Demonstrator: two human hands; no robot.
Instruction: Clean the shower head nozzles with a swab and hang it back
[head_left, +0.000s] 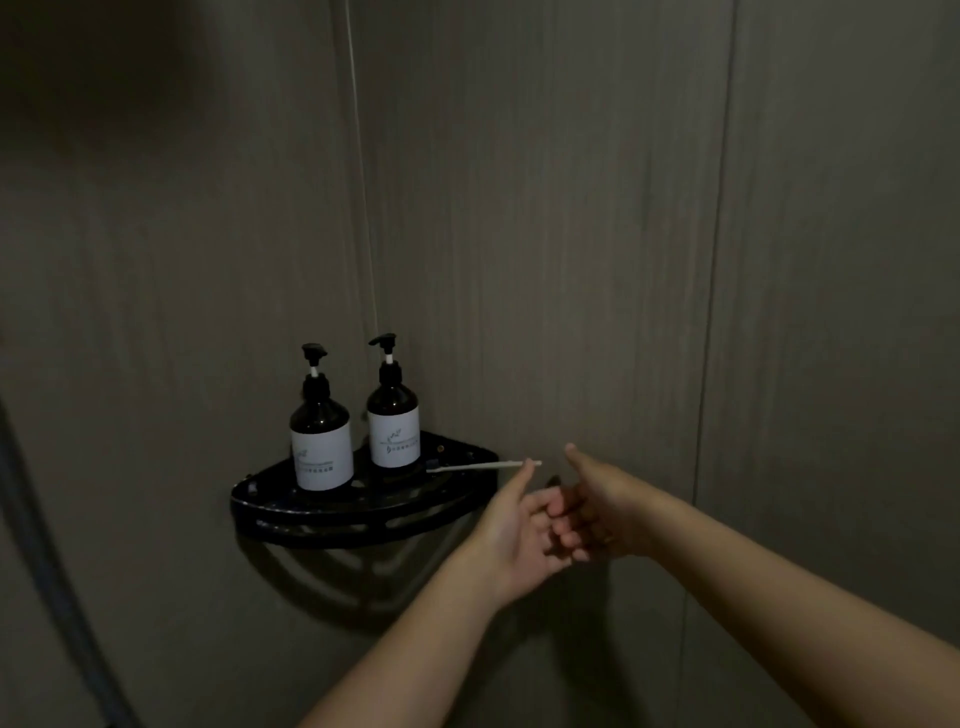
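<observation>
Head cam: dim shower corner, grey wood-grain wall panels (571, 234), light v. low.

Black corner shelf (311, 512) fixed where the 2 walls meet, centre-left of scene. On it 2 dark pump bottles w/ white labels, both upright: left bottle (319, 447) nearer the front rim, right bottle (393, 431) farther back toward the corner. Close together, not touching.

Swab (478, 466): thin white stick lying roughly level on the right part of the shelf. Its left end sits just right of the right bottle's base; its right end sticks out past the shelf's right edge, over open air.

L hand (511, 530) comes up from bottom centre, just right of the shelf. Index finger (524, 475) is straight, w/ its tip at the swab's overhanging right end; other fingers are curled in. Touching for sure, but pinching or not: cannot tell, too blurred.

R hand (605, 506) comes in from lower right, close beside the L hand. Fingers are folded toward the palm and overlap the L hand's curled fingers. Thumb (574, 454) sticks up, just right of the swab tip and apart from it.

Dark curved hose-like tube (47, 545) along the near left edge; detail too dark.
</observation>
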